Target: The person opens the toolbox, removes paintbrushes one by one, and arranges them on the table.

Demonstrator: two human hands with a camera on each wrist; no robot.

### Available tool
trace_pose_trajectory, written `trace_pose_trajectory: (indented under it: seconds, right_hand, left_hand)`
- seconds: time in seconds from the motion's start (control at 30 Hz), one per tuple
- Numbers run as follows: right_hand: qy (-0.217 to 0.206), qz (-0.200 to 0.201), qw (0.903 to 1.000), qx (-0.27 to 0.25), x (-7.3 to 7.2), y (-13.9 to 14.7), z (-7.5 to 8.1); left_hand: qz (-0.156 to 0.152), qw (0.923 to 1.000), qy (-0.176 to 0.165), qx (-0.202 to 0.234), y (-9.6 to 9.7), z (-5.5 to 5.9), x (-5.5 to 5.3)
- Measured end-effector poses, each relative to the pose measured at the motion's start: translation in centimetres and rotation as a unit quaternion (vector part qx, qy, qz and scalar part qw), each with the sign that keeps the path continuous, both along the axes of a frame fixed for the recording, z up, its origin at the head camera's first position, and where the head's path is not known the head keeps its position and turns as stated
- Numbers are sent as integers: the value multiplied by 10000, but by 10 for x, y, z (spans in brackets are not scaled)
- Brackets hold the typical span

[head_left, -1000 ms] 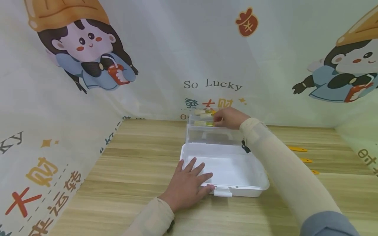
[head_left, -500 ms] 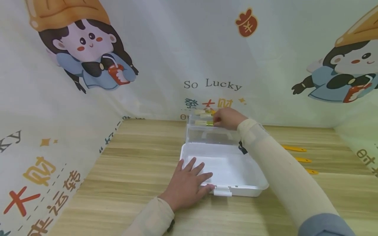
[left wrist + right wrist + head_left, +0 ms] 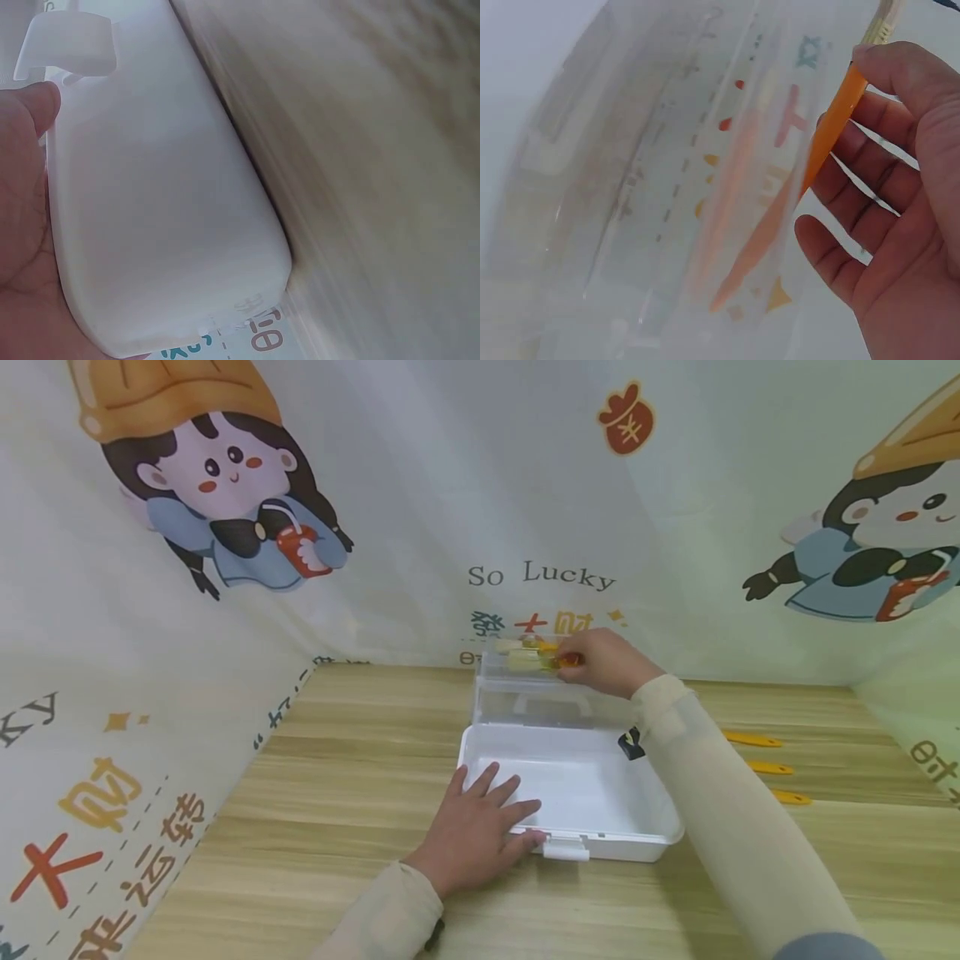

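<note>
A white plastic box (image 3: 600,793) sits with its translucent lid (image 3: 491,703) raised at the back. My left hand (image 3: 476,835) rests with spread fingers over the box's near left rim; the left wrist view shows the thumb beside the white latch (image 3: 75,45). At the lid, my right hand (image 3: 611,662) pinches a flat paintbrush (image 3: 525,660), its pale bristles pointing left. In the right wrist view, thumb and fingers hold its orange handle (image 3: 840,112), whose lower end shows through the clear plastic. Another paintbrush (image 3: 512,645) lies in the lid just behind.
Three orange handles (image 3: 772,767) lie on the wooden table (image 3: 360,760) to the right, partly hidden by the right forearm. A printed cloth wall (image 3: 405,527) stands close behind the lid and along the sides.
My right hand has lifted the nearer paintbrush up from its place in the lid and shifted a little to the right. The left hand has stayed still on the box.
</note>
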State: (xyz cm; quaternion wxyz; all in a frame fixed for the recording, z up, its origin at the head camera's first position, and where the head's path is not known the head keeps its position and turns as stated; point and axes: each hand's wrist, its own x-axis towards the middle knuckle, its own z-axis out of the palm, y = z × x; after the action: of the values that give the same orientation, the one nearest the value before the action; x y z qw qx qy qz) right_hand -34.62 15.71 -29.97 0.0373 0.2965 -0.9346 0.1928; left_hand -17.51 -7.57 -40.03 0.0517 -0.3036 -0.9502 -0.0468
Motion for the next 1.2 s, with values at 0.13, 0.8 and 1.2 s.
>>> trace_pose_trajectory:
  seconds: [0.13, 0.8, 1.2]
  right_hand:
    - [68, -112, 9995, -288, 11, 10, 4]
    - [719, -580, 9956, -163, 96, 104, -12]
    - [813, -939, 9923, 10, 126, 170, -50]
  left_hand:
    - [-17, 10000, 48, 34, 0, -1, 1]
    - [-53, 9999, -10, 152, 1, -4, 1]
    - [-51, 9997, -19, 226, -1, -5, -1]
